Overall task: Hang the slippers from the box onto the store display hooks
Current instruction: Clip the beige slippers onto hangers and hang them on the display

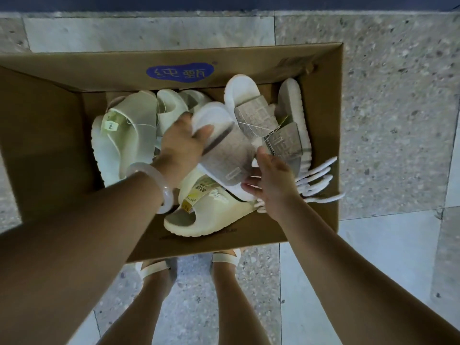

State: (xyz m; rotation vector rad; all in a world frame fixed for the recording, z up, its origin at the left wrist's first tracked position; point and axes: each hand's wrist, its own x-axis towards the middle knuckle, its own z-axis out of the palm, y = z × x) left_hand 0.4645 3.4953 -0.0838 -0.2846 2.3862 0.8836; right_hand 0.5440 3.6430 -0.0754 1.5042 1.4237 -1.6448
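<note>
We are gripping a grey slipper with our left hand over the cardboard box. Our right hand is touching its heel, fingers wide.

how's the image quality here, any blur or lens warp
Head view: motion blur smears the left hand, the grey-strapped slipper it grips, and the white hangers by the right hand; wide-angle distortion bows the box edges and floor tile lines; lighting is dim and soft, corners darker, no glare.
</note>
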